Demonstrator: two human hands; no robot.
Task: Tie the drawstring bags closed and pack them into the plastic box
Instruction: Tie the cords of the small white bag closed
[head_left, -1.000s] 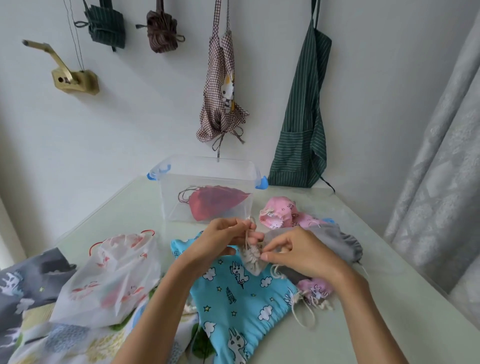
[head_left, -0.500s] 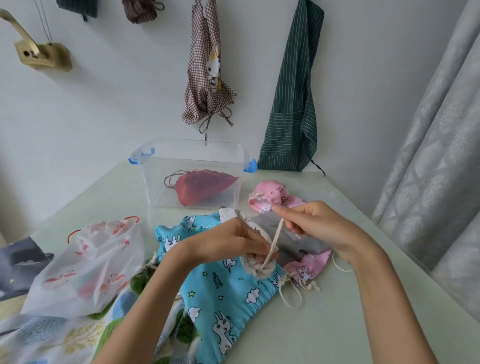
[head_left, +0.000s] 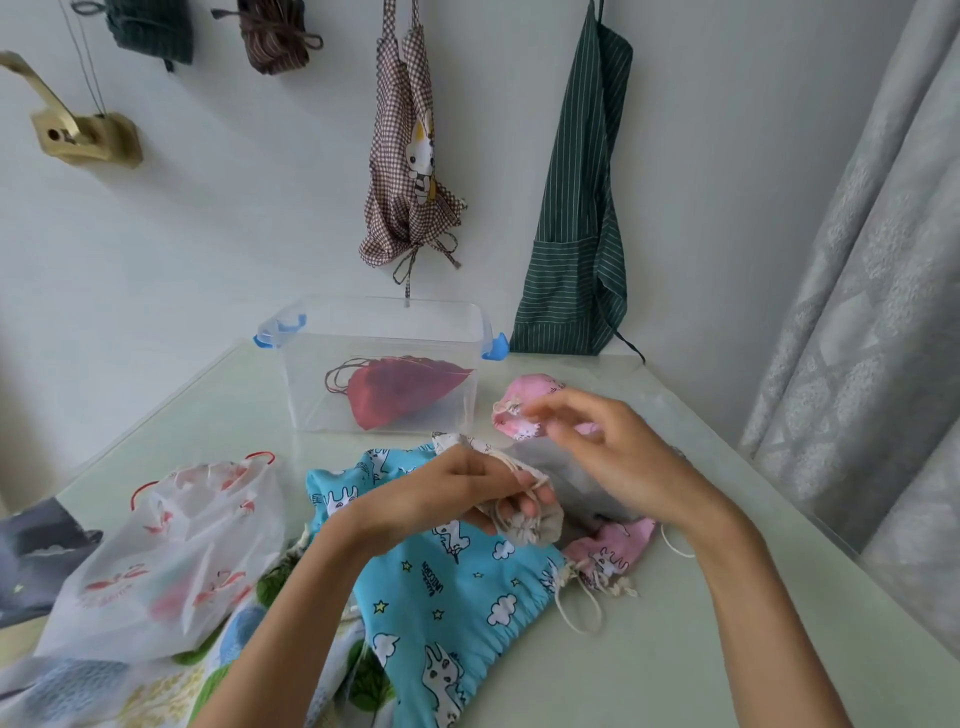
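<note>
Left hand (head_left: 457, 499) grips the gathered neck of a small beige drawstring bag (head_left: 524, 519), fingers curled round it, cord looped across the knuckles; right hand (head_left: 613, 447) hovers just beside and above, blurred, fingers loosely spread, nothing visibly in them. Far left on the pale green table (head_left: 727, 649): dark grey printed cloth (head_left: 36, 556) at the edge, then a white translucent bag with red cords (head_left: 171, 551) lying over a leaf-print fabric (head_left: 156, 691). Centre: blue unicorn-print bag (head_left: 447, 587) spread flat beneath the left hand. Behind it, near the wall, the clear plastic box (head_left: 379, 332) with blue latches, lid off, one red drawstring bag (head_left: 400, 389) inside. Right of centre: pink bag (head_left: 519, 410) behind the right hand's fingertips, a grey bag (head_left: 571, 483) under the hand, a second pink bag (head_left: 608, 551) with loose white cord near the wrist. Wall above: checked apron (head_left: 405, 171), green striped apron (head_left: 576, 218). Far right: grey curtain (head_left: 872, 312).
</note>
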